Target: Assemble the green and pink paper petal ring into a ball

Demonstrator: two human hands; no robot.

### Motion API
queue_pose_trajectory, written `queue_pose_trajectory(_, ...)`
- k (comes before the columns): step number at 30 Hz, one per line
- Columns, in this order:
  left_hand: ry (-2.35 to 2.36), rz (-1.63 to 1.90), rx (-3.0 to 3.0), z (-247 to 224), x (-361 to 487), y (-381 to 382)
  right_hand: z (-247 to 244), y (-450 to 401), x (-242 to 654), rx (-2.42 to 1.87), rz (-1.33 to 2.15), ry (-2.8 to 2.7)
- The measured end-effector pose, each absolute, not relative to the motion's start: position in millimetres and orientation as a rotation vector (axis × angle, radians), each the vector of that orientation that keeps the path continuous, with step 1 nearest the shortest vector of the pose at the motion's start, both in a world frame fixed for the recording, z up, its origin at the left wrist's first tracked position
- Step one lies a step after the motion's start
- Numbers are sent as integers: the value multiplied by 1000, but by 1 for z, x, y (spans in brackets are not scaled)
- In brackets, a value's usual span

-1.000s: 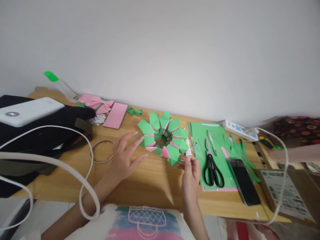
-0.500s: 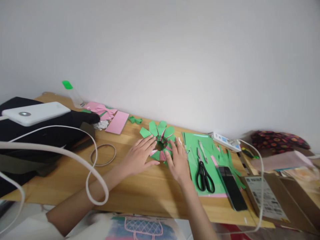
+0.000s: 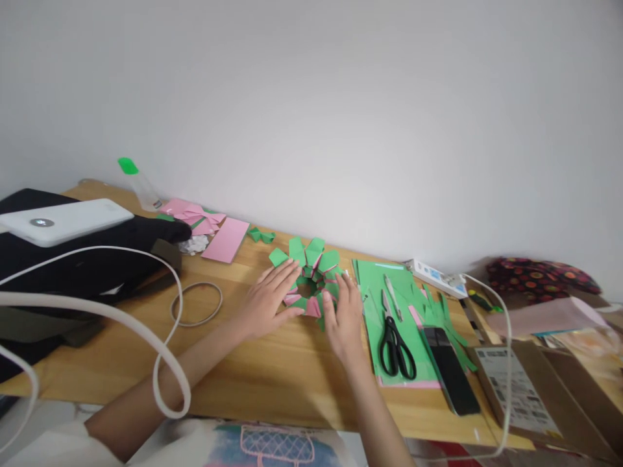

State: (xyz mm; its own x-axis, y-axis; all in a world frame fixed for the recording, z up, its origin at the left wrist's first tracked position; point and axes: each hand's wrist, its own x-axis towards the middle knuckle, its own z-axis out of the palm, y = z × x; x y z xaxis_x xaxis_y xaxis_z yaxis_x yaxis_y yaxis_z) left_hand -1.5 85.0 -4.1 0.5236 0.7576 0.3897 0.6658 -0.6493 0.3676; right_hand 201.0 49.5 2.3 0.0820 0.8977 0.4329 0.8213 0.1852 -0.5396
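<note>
A ring-shaped paper flower (image 3: pixel 314 247), with green petals and pink folds around a round hole, lies on the wooden table (image 3: pixel 272 383). Across its left side rests my left hand (image 3: pixel 272 299), fingers stretched and thumb pointing right. My right hand (image 3: pixel 343 318) lies flat on its right side, fingertips upward. Both hands cover some of the petals, and neither is closed around the paper. Just right of my right hand, black-handled scissors (image 3: pixel 398 350) and a white pen-like cutter (image 3: pixel 393 297) lie on green paper sheets (image 3: pixel 370 279).
At right are a phone (image 3: pixel 450 370), green scraps, a power strip (image 3: pixel 435 277) and a cardboard box (image 3: pixel 549 389). At left, a white power bank (image 3: pixel 68 220) sits on dark cloth. Pink paper (image 3: pixel 226 240) and a green-capped bottle (image 3: pixel 139 185) stand behind. A white cable (image 3: pixel 121 311) loops across my left forearm.
Both hands stay on the paper flower with almost the same pose. The view has shifted slightly, and the cable loop near my left forearm hangs a little lower and further left.
</note>
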Motion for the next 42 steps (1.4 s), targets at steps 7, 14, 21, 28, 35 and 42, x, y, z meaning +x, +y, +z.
queue_pose_trajectory(7,1574,871,2449,-8,-50,100,29,58,241,-1594,150,-1534)
queue_pose_trajectory(14,2090,702,2188,-7,-89,109,19,76,262,-1603,360,-1309)
queue_pose_trajectory(21,2440,529,1973,5,-107,111,-18,89,261,-1607,501,-997)
queue_pose_trajectory(28,2404,391,2018,11,-114,127,-22,83,255,-1616,606,-876)
queue_pose_trajectory(35,2087,371,2279,8,-81,187,-25,84,257,-1571,626,-833)
queue_pose_trajectory(42,2032,440,2310,-1,-68,212,-29,82,260,-1559,608,-849)
